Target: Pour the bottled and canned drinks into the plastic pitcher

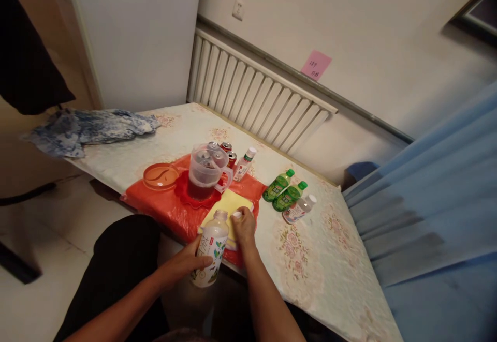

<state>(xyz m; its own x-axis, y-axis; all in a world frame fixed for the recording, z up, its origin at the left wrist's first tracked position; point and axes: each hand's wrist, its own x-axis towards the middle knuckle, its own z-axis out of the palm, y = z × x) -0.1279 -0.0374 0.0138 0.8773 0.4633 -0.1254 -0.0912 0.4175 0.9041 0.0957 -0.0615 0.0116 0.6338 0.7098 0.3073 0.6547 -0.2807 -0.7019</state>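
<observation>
My left hand [190,260] is wrapped round a white bottle with a printed label [212,251], held upright with its neck uncapped. Just right of the bottle's mouth, my right hand [244,225] pinches a small white cap [237,214] over a yellow cloth or paper [224,205]. Behind them a clear pitcher [204,174] with dark reddish liquid stands on a red scalloped dish [182,193]. Left of the pitcher lies a round orange lid or dish [160,176]. All these are on or over a red plastic sheet [147,201].
Behind the pitcher are several cans [231,159] and a clear bottle [244,164]. Two green bottles [278,186] and a white-capped bottle [300,209] are to the right. A blue patterned cloth [101,129] lies far left on the table [330,274].
</observation>
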